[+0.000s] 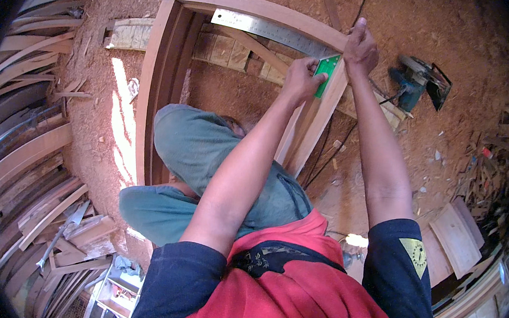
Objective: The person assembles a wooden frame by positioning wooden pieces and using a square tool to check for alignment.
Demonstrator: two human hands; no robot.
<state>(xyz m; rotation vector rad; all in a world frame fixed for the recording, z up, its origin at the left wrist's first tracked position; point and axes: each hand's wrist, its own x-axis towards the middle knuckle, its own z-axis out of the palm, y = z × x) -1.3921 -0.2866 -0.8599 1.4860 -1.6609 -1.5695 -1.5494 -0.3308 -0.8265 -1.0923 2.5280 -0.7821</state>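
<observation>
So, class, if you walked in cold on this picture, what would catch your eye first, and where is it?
First, the two bare arms stretching up the middle: the left hand presses a green-handled square onto the top right corner of a wooden frame, the right hand beside it. A power saw lies on the sawdust at right.

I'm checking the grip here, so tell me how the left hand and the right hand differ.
The left hand lies on the green handle of the square; the right hand rests farther up, at the wooden frame corner. The left hand looks curled around the handle; the right hand presses downward, fingers pointing away. Both arms are stretched out over the frame.
</observation>
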